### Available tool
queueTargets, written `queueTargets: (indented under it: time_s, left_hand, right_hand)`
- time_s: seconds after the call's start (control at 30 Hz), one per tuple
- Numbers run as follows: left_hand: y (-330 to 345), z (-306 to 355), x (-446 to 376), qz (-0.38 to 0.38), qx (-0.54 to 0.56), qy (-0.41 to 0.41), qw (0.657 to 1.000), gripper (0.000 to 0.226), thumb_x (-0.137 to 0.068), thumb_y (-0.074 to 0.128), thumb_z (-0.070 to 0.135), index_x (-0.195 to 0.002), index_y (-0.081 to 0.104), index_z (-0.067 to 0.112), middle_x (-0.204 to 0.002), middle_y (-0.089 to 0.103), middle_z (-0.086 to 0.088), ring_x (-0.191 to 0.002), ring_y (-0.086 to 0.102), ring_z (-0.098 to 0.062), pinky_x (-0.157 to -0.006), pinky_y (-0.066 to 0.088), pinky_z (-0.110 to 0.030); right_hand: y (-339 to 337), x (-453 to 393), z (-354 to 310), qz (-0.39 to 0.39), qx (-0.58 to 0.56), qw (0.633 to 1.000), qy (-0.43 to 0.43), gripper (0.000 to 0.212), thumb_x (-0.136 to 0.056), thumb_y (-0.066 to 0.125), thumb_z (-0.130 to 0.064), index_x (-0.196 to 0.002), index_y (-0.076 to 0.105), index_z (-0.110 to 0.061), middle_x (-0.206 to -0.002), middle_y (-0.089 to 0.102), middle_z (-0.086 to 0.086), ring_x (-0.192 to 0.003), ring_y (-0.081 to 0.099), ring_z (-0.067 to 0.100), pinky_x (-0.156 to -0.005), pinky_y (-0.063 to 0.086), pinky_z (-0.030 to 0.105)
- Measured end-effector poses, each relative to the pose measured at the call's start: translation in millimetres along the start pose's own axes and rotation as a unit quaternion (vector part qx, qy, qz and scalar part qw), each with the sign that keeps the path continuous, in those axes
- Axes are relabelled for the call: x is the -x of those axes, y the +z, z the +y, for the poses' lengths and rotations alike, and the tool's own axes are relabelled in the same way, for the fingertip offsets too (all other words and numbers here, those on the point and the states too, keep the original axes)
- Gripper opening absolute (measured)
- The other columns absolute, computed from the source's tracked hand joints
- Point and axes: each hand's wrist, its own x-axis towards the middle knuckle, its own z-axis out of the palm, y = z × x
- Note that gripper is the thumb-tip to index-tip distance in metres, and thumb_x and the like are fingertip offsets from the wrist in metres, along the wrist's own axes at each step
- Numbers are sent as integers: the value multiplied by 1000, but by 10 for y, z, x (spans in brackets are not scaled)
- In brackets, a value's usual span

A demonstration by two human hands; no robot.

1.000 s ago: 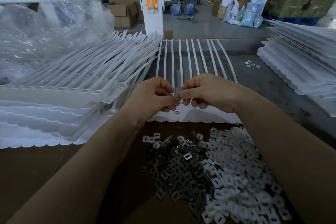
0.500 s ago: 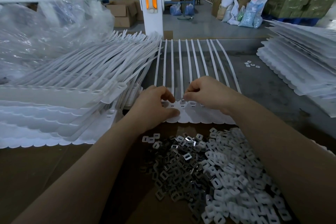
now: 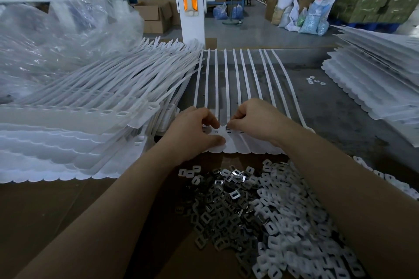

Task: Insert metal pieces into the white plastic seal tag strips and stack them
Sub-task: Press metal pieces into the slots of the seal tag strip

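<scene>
The insertion step is in hand. The left hand (image 3: 192,133) presses its thumb on the flat tag end of the seal tag sheet (image 3: 235,145), which lies on the tabletop (image 3: 340,108) between both hands. The right hand (image 3: 254,120) has its fingers curled and pinched together at one slot, apparently on a small metal piece (image 3: 228,128), though that is too small to be sure. Next, I judge, the piece needs seating, then another from the heap of metal pieces (image 3: 226,206) beside the white plastic caps (image 3: 301,229). Stacked sheets (image 3: 74,124) crowd the left; another stack (image 3: 374,79) sits well to the right.
</scene>
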Motion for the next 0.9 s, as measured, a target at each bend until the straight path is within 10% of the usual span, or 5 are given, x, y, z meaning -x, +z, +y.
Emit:
queueTargets:
  time_s: [0.9]
  left_hand:
    - [234, 453, 194, -175, 24, 172, 969, 18, -80, 77, 41, -97, 77, 36, -100, 62, 19, -99, 54, 2, -88, 47, -20]
  right_hand:
    - [-171, 18, 31, -83, -62, 994, -31, 15, -89, 70, -20, -76, 69, -27, -56, 62, -26, -55, 57, -12, -43, 38, 6]
